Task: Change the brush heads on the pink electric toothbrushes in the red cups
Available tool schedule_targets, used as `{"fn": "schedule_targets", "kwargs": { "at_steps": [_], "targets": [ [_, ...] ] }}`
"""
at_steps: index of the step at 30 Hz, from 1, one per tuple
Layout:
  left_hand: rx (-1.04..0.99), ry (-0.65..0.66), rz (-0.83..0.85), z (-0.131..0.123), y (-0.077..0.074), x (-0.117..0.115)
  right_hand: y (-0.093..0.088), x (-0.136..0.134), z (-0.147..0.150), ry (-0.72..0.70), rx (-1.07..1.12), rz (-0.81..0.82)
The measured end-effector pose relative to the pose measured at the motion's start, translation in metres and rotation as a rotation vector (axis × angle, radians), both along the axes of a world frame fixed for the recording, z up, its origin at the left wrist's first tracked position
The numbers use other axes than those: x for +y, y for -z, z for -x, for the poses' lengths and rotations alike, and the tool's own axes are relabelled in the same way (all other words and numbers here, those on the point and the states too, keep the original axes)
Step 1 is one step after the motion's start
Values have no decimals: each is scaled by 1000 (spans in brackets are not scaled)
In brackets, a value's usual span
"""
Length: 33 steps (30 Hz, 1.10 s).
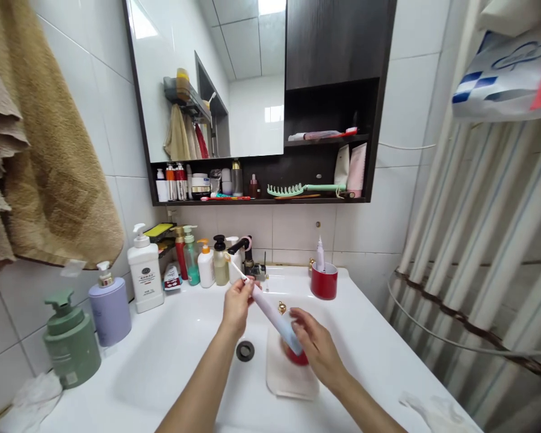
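Over the white sink, a pink-and-blue electric toothbrush (271, 313) hangs tilted, its head up and to the left. My left hand (238, 304) pinches it near the neck. My right hand (315, 344) is beside its blue lower end, fingers apart; they seem to touch or nearly touch it. Beneath the handle, a pale rectangular mat or tray (292, 382) lies in the sink, with a red round object (298, 359) on it, partly hidden by the toothbrush and my right hand.
The black faucet (248, 255) stands behind the sink (184, 361). A red cup (324, 282) sits on the back right rim. Pump bottles, including a green one (71, 346), line the left and back edges. White pipes run along the right.
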<state>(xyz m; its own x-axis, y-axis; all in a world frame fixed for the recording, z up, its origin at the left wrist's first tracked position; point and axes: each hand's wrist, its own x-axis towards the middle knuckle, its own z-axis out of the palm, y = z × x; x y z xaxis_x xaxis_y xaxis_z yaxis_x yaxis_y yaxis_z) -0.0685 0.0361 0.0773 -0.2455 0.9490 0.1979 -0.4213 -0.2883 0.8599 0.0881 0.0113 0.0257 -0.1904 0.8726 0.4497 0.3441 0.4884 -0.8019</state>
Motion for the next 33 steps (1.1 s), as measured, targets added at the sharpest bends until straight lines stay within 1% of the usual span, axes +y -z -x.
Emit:
{"fn": "schedule_targets", "kwargs": {
  "at_steps": [2,4,6,8,9,12,13,14,17,18,21,22,23,26,27,30,31,33],
  "targets": [
    [-65,103,57,-5,14,-4,-1,-6,4,-184,25,245],
    [-137,135,90,-9,28,0,1,-11,8,-297,51,430],
    [-203,112,122,-10,39,7,6,-11,12,-347,84,535],
    [-242,77,167,-7,47,15,12,-9,15,-349,77,592],
    [-250,63,189,-5,50,18,14,-7,16,-321,51,587],
    [-282,18,221,-1,53,24,17,-1,20,-183,-51,461],
    [-297,4,222,0,54,25,17,-1,21,-158,-69,443],
    [-310,-8,224,0,54,26,17,-1,22,-164,-69,457],
    [-333,-40,236,-1,55,26,15,-4,25,-238,-36,593],
    [-338,-52,237,-1,55,26,14,-6,26,-236,-39,601],
    [-357,-83,232,-2,55,25,14,-8,28,-148,-85,473],
    [-364,-93,230,-2,55,25,15,-9,29,-141,-89,457],
    [-371,-100,231,-2,55,25,15,-9,29,-158,-79,480],
    [-394,-121,233,-2,55,24,15,-11,31,-244,-45,624],
    [-400,-123,232,-2,54,23,16,-11,31,-239,-49,614],
    [-408,-115,221,-2,53,23,17,-11,32,-155,-97,452],
    [-410,-114,218,-2,53,23,17,-11,32,-152,-98,443],
    [-420,-119,220,-3,53,23,18,-11,32,-211,-69,533]
  ]
}}
